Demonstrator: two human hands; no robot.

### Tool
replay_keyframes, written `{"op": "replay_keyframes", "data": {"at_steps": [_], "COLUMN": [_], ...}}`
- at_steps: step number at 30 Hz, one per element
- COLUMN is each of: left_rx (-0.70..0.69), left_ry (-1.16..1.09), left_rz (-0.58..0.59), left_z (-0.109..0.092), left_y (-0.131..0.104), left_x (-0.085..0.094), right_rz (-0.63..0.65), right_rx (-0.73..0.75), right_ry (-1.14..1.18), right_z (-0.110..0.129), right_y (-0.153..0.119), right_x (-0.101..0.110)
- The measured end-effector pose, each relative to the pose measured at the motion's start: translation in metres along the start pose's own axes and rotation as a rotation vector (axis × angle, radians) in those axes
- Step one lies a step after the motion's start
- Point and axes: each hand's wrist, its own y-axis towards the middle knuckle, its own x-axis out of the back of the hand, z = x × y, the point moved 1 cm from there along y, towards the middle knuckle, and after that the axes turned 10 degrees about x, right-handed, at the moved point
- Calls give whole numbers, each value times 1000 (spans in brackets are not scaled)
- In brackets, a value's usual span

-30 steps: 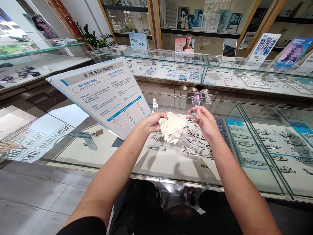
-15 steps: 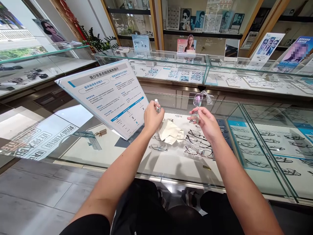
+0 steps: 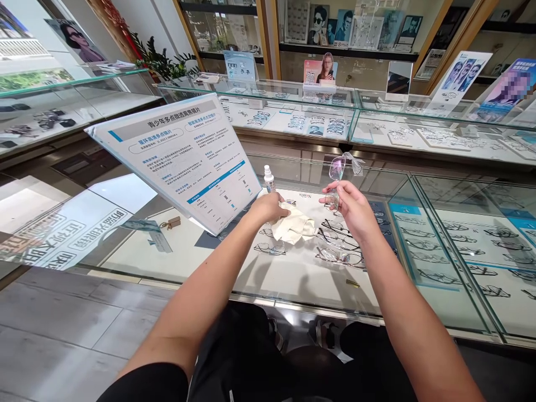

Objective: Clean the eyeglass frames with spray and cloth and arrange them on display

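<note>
My right hand holds a pair of thin-rimmed glasses upright above the glass counter, one lens over the other, with a clear tag hanging at the top. My left hand is at the upper left edge of a cream cloth, its fingers closed on the cloth's edge. Just behind that hand a small white bottle stands upright on the counter, its lower part hidden by the hand.
A large printed board leans left of my left hand. Several glasses lie under and around my right hand. A small keychain is at the left. Display cases stand across the back.
My left hand has let go of the white bottle, which now stands behind it, and has moved down to the cloth. My right hand still holds the glasses in nearly the same place.
</note>
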Motion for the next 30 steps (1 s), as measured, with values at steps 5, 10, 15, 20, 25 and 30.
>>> {"op": "replay_keyframes", "data": {"at_steps": [5,10,15,20,25,30], "left_rx": [-57,-70,-105,-94,-98,-71], "left_ry": [-59,-165,-261,-255,-488,-812], "left_rz": [39,101,294,431,454,496], "left_z": [0,2,6,6,3,2], "left_y": [3,0,-5,-9,-13,-12], "left_x": [-1,6,21,26,30,34], "right_rz": [-1,1,-6,6,7,5], "right_rx": [-5,3,6,4,5,-1], "right_ry": [-8,-20,11,-4,-9,-2], "right_z": [1,1,1,1,1,1], "right_y": [0,0,0,0,0,0], "right_x": [0,1,1,1,1,1]}}
